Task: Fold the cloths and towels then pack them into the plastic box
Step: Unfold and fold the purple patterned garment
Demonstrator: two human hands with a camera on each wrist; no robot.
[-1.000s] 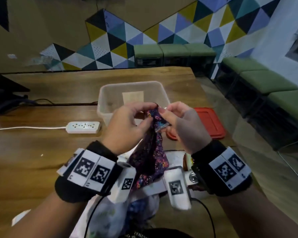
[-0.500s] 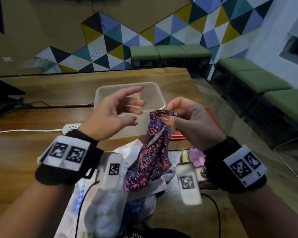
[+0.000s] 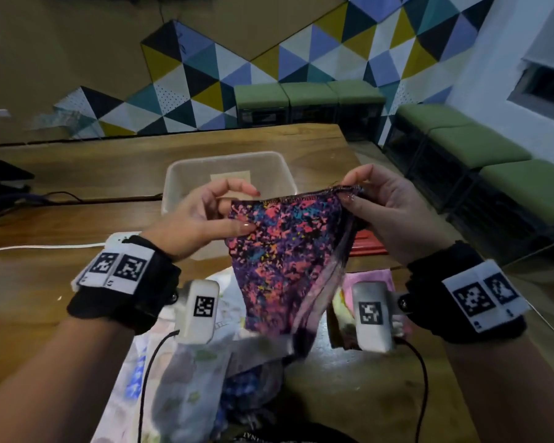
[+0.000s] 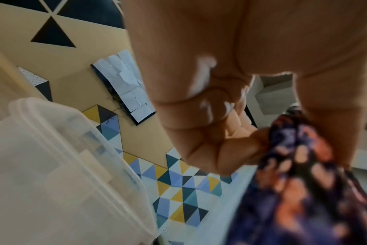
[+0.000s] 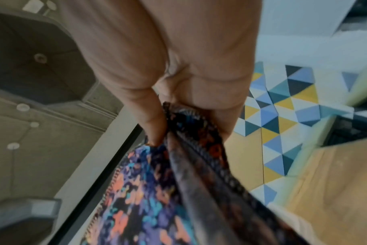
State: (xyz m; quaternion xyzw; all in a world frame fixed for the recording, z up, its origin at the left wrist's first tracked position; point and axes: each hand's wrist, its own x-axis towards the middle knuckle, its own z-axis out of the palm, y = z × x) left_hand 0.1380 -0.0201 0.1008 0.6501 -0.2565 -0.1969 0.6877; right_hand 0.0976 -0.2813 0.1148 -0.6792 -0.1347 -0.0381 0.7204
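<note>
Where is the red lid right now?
In the head view the red lid lies on the table, right of the plastic box, mostly hidden behind the multicoloured cloth.

Head camera looks down over the table (image 3: 77, 174); 2 wrist cameras (very close) share its cloth (image 3: 285, 251).

White power strip (image 3: 122, 237) on the counter (image 3: 77, 174) toward its left edge, white cord (image 3: 39, 246) running off left. Black cable (image 3: 77, 199) lies across the counter farther back. Green-cushioned benches (image 3: 307, 94) stand beyond the far edge and along the right side. Wall (image 3: 205, 65) patterned with coloured triangles.
</note>
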